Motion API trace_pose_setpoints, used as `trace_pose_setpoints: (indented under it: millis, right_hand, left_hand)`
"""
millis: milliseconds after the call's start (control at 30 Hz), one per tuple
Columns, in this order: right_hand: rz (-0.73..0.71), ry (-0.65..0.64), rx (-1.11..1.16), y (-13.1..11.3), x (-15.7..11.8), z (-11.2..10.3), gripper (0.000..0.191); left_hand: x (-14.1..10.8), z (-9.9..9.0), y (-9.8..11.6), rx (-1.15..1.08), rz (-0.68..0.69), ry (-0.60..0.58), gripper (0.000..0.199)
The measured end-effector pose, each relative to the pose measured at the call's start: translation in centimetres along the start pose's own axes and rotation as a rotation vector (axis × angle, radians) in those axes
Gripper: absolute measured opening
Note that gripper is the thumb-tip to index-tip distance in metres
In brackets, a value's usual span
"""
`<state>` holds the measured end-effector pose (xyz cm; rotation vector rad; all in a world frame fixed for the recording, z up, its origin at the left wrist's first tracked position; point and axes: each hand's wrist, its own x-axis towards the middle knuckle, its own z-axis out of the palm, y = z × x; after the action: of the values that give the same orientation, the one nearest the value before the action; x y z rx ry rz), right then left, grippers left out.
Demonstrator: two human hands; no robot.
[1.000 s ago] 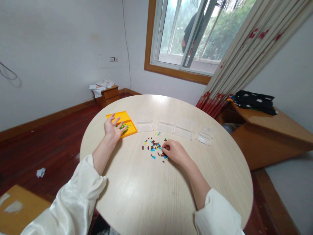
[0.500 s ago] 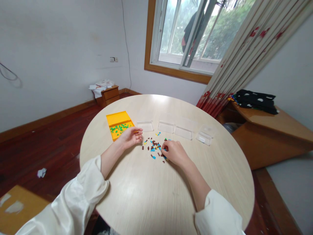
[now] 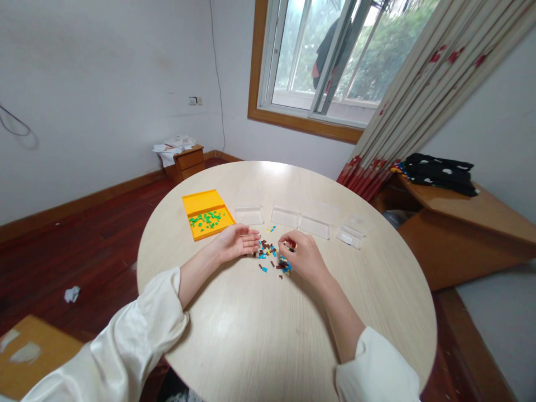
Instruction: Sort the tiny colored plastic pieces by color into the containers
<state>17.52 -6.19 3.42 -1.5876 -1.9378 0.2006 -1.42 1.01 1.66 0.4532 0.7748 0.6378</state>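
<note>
Small building bricks (image 3: 266,254) in brown, blue and yellow lie in a loose pile at the middle of the round table (image 3: 251,335). My left hand (image 3: 238,243) is beside the pile's left edge, palm turned up and fingers stretched out. Over the right side of the pile, my right hand (image 3: 302,254) has thumb and forefinger pinched together; whatever is between them is too small to make out. Some bricks are hidden behind both hands. Left of my left hand, an open yellow box (image 3: 228,219) contains many green bricks.
Several clear plastic boxes, among them a left one (image 3: 248,215) and a far right one (image 3: 350,237), stand in a row behind the pile. Curtains (image 3: 402,106) hang by the window. A wooden cabinet (image 3: 469,223) stands right of the table.
My left hand has moved right towards the pile, and its fingers have straightened with the palm up. My right hand has lifted slightly and shifted right, uncovering more bricks below.
</note>
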Motion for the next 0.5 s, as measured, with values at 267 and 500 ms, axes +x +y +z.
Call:
trace_pose_setpoints:
  millis: [267,500]
  right_hand:
    - [-0.157,0.098,0.273,-0.9,-0.3,1.4,0.012]
    - [0.019,0.239,0.172,2.9,0.5,0.9,0.019]
  left_hand:
    - [0.3,0.4,-2.1,0.014,-0.208,-0.287,0.031]
    - [-0.4,0.8,-0.6,-0.118,-0.043,-0.089,0.021]
